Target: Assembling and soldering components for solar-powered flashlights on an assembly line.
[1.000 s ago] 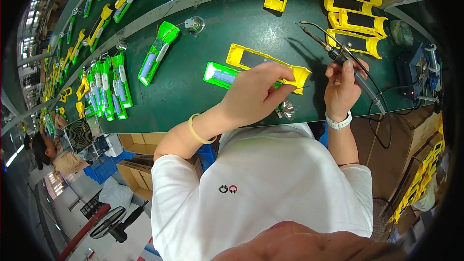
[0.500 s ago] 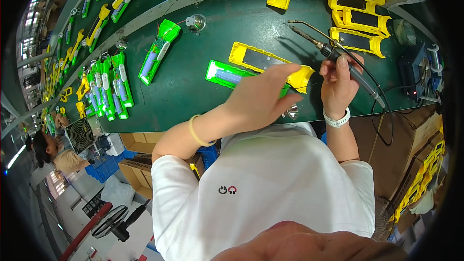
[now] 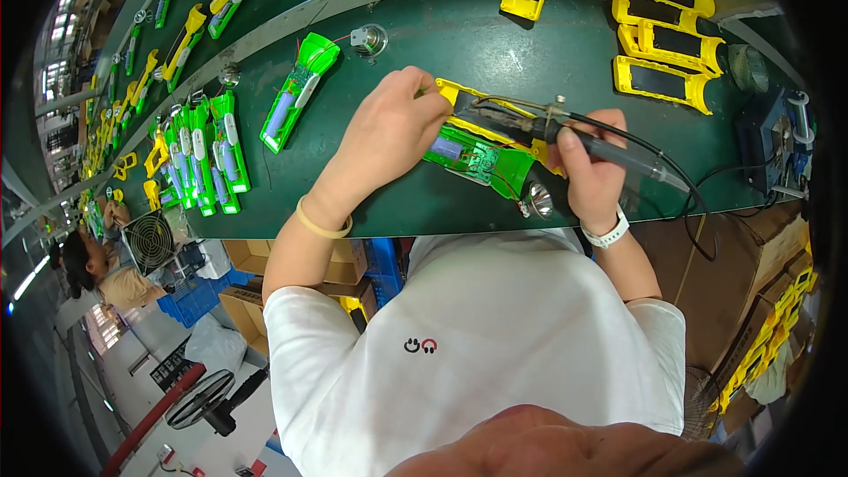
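Note:
In my right hand (image 3: 590, 168) is a soldering iron (image 3: 609, 152), its tip aimed left over a yellow casing half (image 3: 446, 88) with a dark panel. My left hand (image 3: 389, 128) has thumb and fingers pinched together at the casing's left end; whatever is between them is hidden. Just below the casing lies a green flashlight housing (image 3: 512, 172) with a blue battery and a circuit board, its left end covered by my left hand. A round silver reflector (image 3: 538, 200) sits at the housing's right end, near the table edge.
Another green housing (image 3: 300, 93) lies at left, wired to a reflector (image 3: 368, 40). Farther left, several green housings (image 3: 201, 155) stand grouped. Yellow casings (image 3: 662, 81) are piled at far right, by a dark soldering station (image 3: 765, 137). A co-worker (image 3: 115, 274) sits at far left.
My left hand has moved up and left, its fingers closing to a pinch. My right hand has lowered the soldering iron leftward over the yellow casing. The green housing and reflector are more exposed.

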The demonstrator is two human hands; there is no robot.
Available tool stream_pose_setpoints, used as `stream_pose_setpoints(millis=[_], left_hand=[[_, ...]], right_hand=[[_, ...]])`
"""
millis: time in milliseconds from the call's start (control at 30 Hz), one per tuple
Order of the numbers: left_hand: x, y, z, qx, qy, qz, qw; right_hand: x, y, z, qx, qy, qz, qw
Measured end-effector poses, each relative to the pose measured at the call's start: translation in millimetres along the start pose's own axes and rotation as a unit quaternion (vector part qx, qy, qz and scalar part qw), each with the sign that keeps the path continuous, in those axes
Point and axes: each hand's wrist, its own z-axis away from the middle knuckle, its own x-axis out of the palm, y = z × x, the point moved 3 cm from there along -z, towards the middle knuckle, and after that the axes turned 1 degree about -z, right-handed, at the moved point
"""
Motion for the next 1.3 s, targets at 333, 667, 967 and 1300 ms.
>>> stream_pose_setpoints(millis=[333, 667, 967, 1300], left_hand=[[-4, -2, -14, 0.023, -0.115, -0.024, 0.993], [-2, -5, -23, 0.046, -0.145, -0.016, 0.988], [-5, 1, -18, 0.043, -0.139, -0.025, 0.989], [-6, 7, -17, 0.032, -0.128, -0.032, 0.991]], right_hand=[[1, 19, 0, 0.001, -0.043, 0.022, 0.999], [10, 13, -4, 0.032, -0.008, -0.014, 0.999], [-68, -51, -114, -0.213, 0.025, 0.053, 0.975], [0, -108, -218, -0.15, -0.084, 0.346, 0.922]])
